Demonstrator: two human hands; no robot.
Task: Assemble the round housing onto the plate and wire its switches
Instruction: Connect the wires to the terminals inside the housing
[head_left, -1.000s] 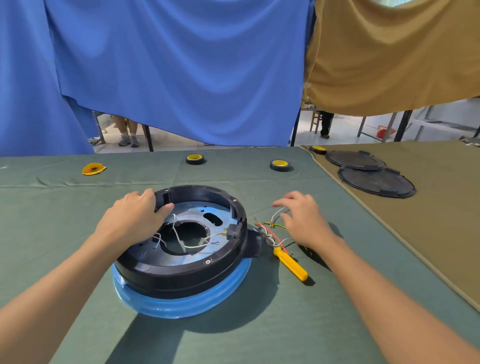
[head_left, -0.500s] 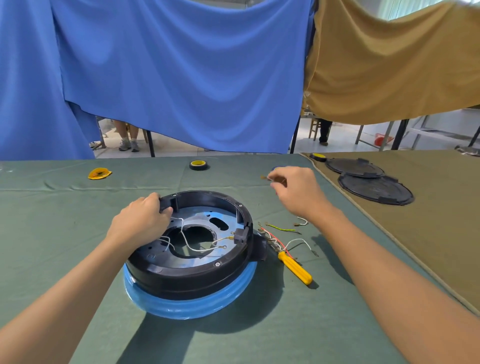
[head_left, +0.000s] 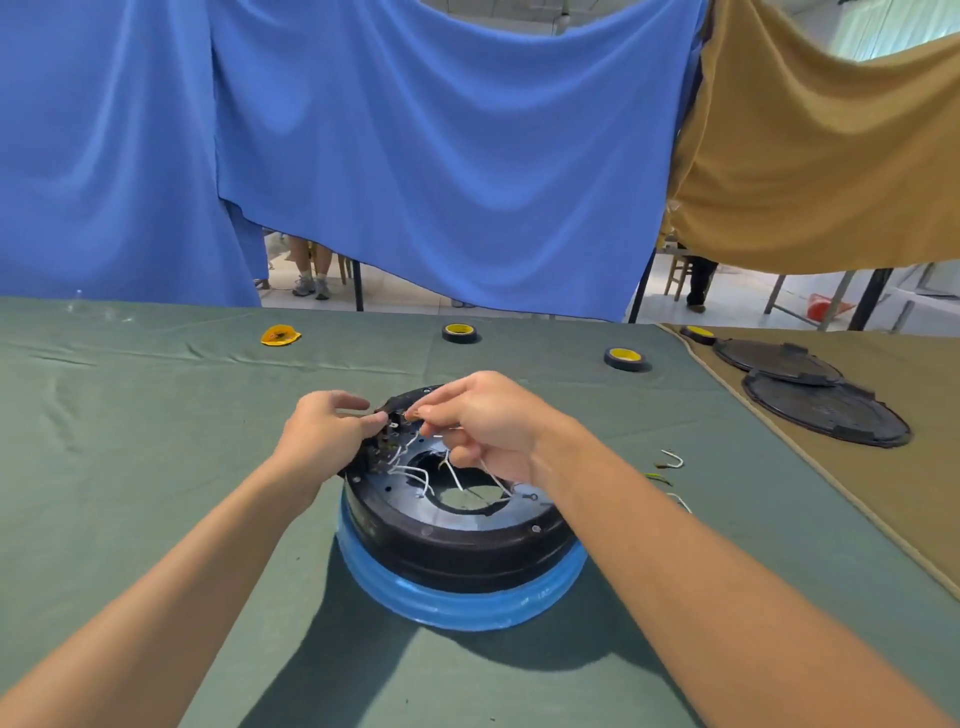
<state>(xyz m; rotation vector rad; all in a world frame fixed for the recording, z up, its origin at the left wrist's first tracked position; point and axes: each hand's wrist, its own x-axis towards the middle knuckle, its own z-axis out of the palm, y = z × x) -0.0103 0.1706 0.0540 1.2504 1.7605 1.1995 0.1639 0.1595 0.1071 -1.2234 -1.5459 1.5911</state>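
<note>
Pinching a white wire (head_left: 491, 475) in the right hand (head_left: 483, 423), gripping the round housing (head_left: 457, 540) rim with the left hand (head_left: 322, 436).

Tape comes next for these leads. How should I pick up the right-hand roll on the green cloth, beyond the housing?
Grip the tape roll by its black outer wall, thumb and finger on opposite sides, coming straight down. It lies flat, yellow core up, cloth bare around it. The right hand, pinching a white wire, is nearer; the left hand holds a switch on the housing.
</note>
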